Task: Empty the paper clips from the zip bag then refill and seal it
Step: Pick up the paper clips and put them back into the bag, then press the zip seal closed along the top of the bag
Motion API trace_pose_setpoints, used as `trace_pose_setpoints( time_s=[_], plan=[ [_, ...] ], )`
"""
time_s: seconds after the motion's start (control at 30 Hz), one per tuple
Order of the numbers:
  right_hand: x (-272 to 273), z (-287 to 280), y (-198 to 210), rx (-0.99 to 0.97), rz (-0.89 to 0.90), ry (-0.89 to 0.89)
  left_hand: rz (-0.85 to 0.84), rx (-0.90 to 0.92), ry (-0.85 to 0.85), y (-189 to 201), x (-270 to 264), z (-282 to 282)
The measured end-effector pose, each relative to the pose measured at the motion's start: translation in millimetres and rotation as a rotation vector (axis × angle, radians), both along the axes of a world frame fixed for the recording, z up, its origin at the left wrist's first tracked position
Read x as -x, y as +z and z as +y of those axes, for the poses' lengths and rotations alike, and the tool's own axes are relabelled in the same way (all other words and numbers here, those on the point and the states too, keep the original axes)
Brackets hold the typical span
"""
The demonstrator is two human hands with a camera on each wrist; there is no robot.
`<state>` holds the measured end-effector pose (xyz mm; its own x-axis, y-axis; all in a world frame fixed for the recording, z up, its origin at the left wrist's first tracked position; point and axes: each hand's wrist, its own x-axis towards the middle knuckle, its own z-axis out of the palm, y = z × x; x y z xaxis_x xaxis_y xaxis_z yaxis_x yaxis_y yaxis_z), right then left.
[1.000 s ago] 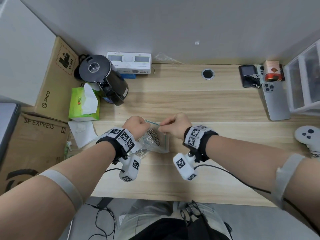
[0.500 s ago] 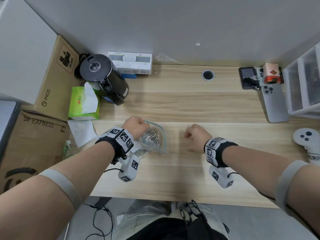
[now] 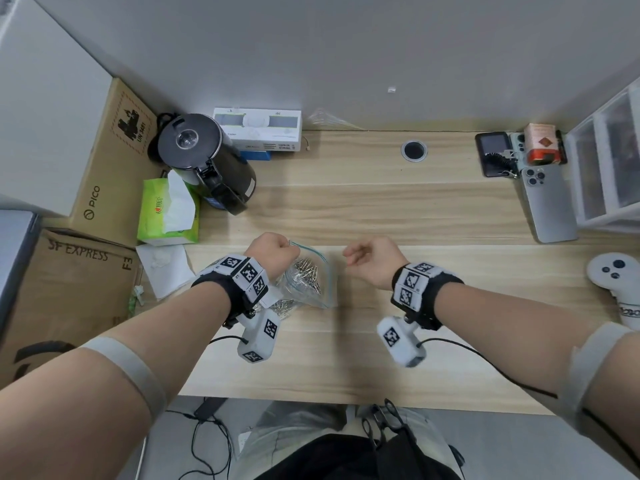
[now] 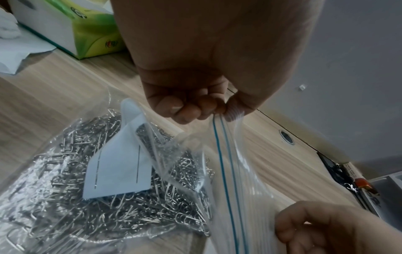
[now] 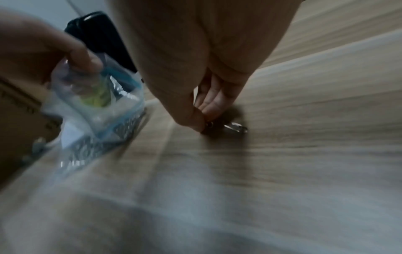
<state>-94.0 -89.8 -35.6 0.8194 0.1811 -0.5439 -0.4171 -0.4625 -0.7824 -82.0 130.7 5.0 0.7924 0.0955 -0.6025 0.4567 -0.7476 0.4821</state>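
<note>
Two hands worked over the desk (image 3: 398,209). The left hand (image 3: 273,252) pinched the top corner of the bag (image 3: 311,282) by its blue zip line, the bag sagging onto the desk near the middle, full of clips (image 4: 121,206) with a white slip (image 4: 117,165) inside. The right hand (image 3: 372,261), just right of the bag, pinched a few clips (image 5: 236,128) in its fingertips; that view was blurred. Far left, boxes read "PICO" (image 3: 93,202) and "SF EXPRESS" (image 3: 78,252).
</note>
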Motion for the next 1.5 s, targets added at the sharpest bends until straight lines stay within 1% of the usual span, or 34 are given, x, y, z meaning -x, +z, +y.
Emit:
trace_pose_setpoints(
  time_s=[0.03,0.1,0.17,0.2,0.27,0.3,0.33,0.37,0.43,0.47,0.53,0.63,0.8,0.87,1.0,1.1,1.13,1.2,1.3,1.37,1.43,1.5],
  plan=[
    [-1,11,6,-0.061,0.029,-0.02,0.002,0.001,0.0,1,0,-1],
    [1,32,17,-0.164,0.083,0.008,0.006,0.0,-0.001,4,-1,-5],
    [5,46,25,-0.179,0.051,0.073,0.001,-0.003,-0.008,7,-2,-8],
    [7,48,28,-0.131,-0.013,0.088,-0.005,-0.017,-0.014,9,-3,-10],
    [10,45,26,0.06,-0.166,0.12,-0.022,-0.064,-0.024,13,-5,-10],
    [12,43,24,0.151,-0.191,0.149,-0.04,-0.086,-0.028,14,-6,-10],
    [15,40,22,0.197,-0.159,0.186,-0.066,-0.098,-0.031,14,-6,-9],
    [19,40,21,0.205,-0.092,0.225,-0.092,-0.09,-0.026,13,-6,-9],
    [25,42,18,0.151,0.042,0.271,-0.108,-0.008,0.016,12,-6,-10],
    [27,44,15,0.122,0.066,0.272,-0.093,0.054,0.05,13,-6,-12],
    [28,45,11,0.128,0.016,0.247,-0.063,0.129,0.104,15,-7,-17],
    [22,32,14,0.123,-0.062,0.166,-0.061,0.176,0.157,17,-13,-22],
    [-10,-14,34,0.084,-0.017,0.085,-0.124,0.263,0.284,26,-29,-24],
    [-29,-32,43,0.021,-0.025,0.032,-0.15,0.368,0.334,35,-35,-30],
    [-63,-62,89,-0.134,-0.084,-0.004,-0.201,0.566,0.404,63,-54,-39],
    [-84,-78,118,-0.203,-0.167,-0.033,-0.158,0.753,0.405,78,-66,-41],
    [-89,-82,123,-0.212,-0.189,-0.046,-0.137,0.805,0.406,80,-68,-42],
    [-94,-85,126,-0.226,-0.209,-0.078,-0.113,0.853,0.414,79,-69,-47],
    [-97,-87,126,-0.253,-0.22,-0.129,-0.109,0.885,0.437,76,-69,-52],
    [-97,-89,126,-0.256,-0.226,-0.13,-0.123,0.877,0.425,75,-70,-52],
    [-94,-90,122,-0.219,-0.222,-0.086,-0.121,0.827,0.423,71,-69,-51],
    [-85,-88,111,-0.178,-0.187,-0.029,-0.07,0.743,0.412,63,-62,-50]
  ],
)
